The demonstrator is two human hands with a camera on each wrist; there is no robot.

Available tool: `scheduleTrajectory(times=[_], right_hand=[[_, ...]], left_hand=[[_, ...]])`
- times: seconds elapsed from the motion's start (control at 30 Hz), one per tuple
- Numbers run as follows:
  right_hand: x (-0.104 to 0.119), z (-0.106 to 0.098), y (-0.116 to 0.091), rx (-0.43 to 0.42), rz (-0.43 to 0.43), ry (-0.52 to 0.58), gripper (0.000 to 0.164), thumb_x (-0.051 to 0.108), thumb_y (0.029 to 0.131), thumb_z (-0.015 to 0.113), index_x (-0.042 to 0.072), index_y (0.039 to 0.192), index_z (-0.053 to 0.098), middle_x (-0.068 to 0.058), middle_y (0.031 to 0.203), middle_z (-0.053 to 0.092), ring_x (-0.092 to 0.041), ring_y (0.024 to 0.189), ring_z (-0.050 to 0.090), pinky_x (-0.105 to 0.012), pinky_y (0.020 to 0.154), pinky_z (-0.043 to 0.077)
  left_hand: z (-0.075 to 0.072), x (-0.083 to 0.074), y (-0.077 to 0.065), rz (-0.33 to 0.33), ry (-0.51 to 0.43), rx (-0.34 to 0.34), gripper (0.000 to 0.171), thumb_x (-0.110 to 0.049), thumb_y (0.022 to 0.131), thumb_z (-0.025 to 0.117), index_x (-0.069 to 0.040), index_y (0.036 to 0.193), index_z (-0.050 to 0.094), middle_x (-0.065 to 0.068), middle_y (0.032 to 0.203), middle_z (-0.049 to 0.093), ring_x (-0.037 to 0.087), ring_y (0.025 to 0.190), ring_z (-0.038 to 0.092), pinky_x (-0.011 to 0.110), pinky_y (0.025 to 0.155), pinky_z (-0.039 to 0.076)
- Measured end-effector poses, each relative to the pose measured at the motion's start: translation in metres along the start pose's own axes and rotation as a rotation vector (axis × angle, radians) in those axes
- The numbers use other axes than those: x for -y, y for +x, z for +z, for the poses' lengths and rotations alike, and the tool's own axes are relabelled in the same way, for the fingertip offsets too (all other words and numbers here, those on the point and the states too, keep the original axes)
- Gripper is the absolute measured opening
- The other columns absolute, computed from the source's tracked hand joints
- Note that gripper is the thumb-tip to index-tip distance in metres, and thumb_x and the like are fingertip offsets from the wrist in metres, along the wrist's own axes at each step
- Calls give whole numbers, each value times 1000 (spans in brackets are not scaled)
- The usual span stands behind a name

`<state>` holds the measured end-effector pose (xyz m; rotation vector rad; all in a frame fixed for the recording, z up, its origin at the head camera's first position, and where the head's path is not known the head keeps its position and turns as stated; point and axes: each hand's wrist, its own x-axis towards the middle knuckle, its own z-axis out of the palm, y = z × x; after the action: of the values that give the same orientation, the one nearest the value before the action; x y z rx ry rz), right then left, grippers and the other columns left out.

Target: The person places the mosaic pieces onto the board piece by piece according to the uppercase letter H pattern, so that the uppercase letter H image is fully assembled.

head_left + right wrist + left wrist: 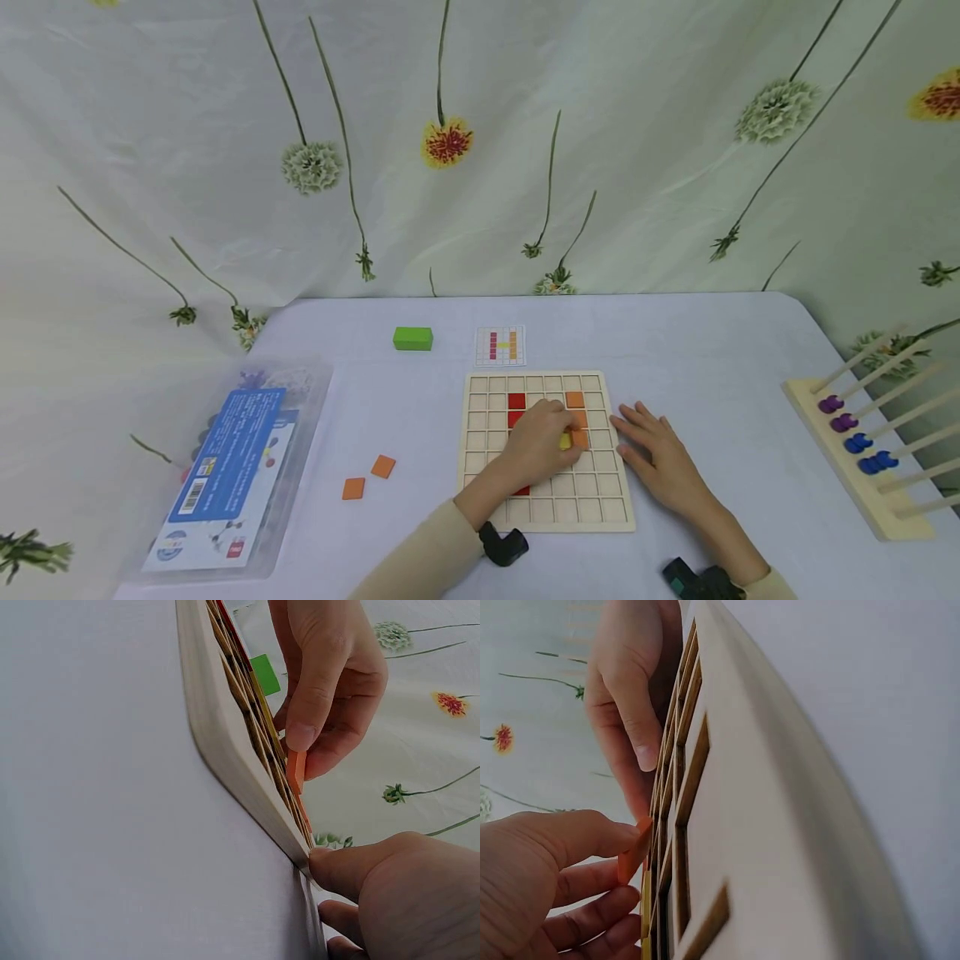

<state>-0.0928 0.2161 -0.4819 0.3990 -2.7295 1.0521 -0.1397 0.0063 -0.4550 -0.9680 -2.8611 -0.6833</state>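
A wooden grid board (pixel 615 504) lies flat on the table with red tiles (pixel 516 401), orange tiles (pixel 574 399) and a yellow tile (pixel 565 442) in its squares. Over the middle of it, my left hand (pixel 542 442) pinches an orange square tile (pixel 635 851) between thumb and fingers. In the right wrist view that tile (pixel 297 772) is tilted on edge at the grid, close to the orange column. My right hand (pixel 663 462) rests at the board's right edge, its thumb touching the rim and its fingers loosely extended. The left hand hides part of the red column.
Two loose orange tiles (pixel 383 467) lie left of the board. Behind it are a pattern card (pixel 501 360) and a green block (pixel 412 338). A clear plastic case (pixel 281 533) with a blue-and-white leaflet stands far left, a wooden peg rack (pixel 855 467) with beads far right.
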Motion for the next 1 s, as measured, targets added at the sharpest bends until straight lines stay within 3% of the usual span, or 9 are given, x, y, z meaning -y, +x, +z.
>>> scheduleTrajectory(times=[0.6, 0.83, 1.0], right_hand=[[-1, 0, 0, 7, 6, 9, 41, 8, 88, 68, 1, 128, 62, -26, 140, 52, -49, 137, 36, -70, 108, 21], [0, 2, 0, 13, 15, 13, 41, 9, 90, 67, 1, 129, 62, -25, 141, 51, -48, 138, 35, -69, 109, 20], [-1, 1, -1, 6, 17, 13, 41, 10, 90, 67, 1, 130, 61, -25, 142, 50, -48, 139, 34, -68, 109, 20]], left_hand=[[2, -5, 0, -10, 102, -5, 23, -29, 81, 76, -16, 100, 73, -2, 96, 63, 13, 89, 54, 22, 75, 45], [-23, 4, -30, -21, 44, -113, 31, -26, 80, 79, -14, 108, 72, -1, 99, 62, 14, 94, 53, 24, 78, 47], [-52, 23, -63, -121, 4, -211, 35, -22, 77, 81, -12, 109, 71, 0, 103, 60, 14, 97, 52, 27, 80, 49]])
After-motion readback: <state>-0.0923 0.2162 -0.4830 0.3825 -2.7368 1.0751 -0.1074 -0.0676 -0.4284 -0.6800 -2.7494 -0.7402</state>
